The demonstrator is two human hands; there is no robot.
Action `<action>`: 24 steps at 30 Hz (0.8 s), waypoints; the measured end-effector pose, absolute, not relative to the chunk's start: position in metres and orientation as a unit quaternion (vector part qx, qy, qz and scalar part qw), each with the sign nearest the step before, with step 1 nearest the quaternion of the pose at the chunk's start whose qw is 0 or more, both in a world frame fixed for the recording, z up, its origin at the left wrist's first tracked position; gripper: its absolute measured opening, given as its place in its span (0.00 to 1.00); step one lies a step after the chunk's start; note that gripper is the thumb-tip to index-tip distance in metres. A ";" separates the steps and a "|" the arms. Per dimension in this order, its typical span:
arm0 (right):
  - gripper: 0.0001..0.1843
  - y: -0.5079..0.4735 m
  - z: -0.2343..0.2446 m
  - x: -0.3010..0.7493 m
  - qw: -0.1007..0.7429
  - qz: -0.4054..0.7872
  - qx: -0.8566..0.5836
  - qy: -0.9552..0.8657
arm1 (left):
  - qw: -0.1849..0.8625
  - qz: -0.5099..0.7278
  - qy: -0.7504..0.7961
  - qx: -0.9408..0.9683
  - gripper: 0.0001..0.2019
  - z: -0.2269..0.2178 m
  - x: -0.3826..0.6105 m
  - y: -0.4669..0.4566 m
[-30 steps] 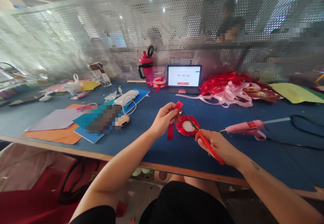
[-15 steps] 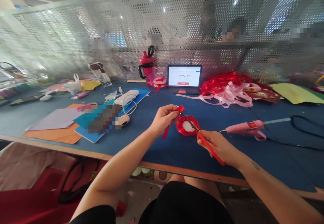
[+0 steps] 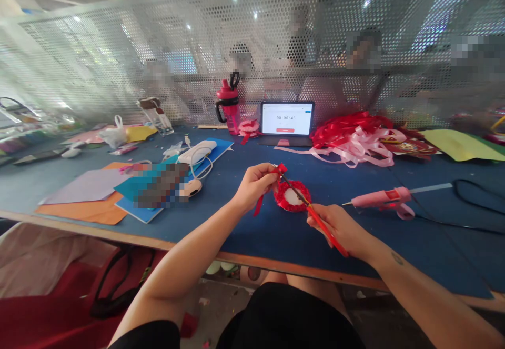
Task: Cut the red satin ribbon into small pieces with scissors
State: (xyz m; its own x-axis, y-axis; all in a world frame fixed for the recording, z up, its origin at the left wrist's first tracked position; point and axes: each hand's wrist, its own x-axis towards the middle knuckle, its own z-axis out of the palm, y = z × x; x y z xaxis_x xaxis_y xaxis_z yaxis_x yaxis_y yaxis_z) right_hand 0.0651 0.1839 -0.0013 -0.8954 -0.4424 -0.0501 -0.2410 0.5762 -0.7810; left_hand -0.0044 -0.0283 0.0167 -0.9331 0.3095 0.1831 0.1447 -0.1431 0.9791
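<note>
Ribbon (image 3: 281,169) pinched in the left hand (image 3: 255,186), a red strip trailing below, as the right hand (image 3: 340,228) grips red-handled scissors (image 3: 324,228), their blades reaching across a red ribbon rosette (image 3: 290,197) with a white centre, between the hands on the blue tabletop (image 3: 252,238). Pink hot glue gun (image 3: 384,199) lies to the right; a heap of red and pink ribbon (image 3: 351,141) and a tablet showing a timer (image 3: 287,118) sit at the far edge.

Left forearm (image 3: 189,243) and right forearm (image 3: 430,291) angled inward, left hand (image 3: 255,186) curled shut, right hand (image 3: 339,229) pinched closed near it, small wrist tattoo (image 3: 397,258) showing.
</note>
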 end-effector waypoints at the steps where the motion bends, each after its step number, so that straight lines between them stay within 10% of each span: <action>1: 0.16 0.184 -0.001 0.065 0.120 -0.417 -0.193 0.880 | 0.057 0.736 0.652 0.174 0.07 0.017 -0.004 -0.028; 24: 0.18 0.186 0.008 0.069 0.131 -0.499 -0.175 0.838 | 0.012 0.764 0.606 0.221 0.07 0.011 -0.008 -0.027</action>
State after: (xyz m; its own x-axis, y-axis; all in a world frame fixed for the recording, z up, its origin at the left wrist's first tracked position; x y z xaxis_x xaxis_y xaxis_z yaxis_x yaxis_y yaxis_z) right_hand 0.0689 0.1860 0.0077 -0.9044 -0.4242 -0.0451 -0.1625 0.4403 -0.8830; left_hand -0.0079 -0.0268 0.0109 -0.9020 0.2860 0.3234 0.2502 -0.2641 0.9315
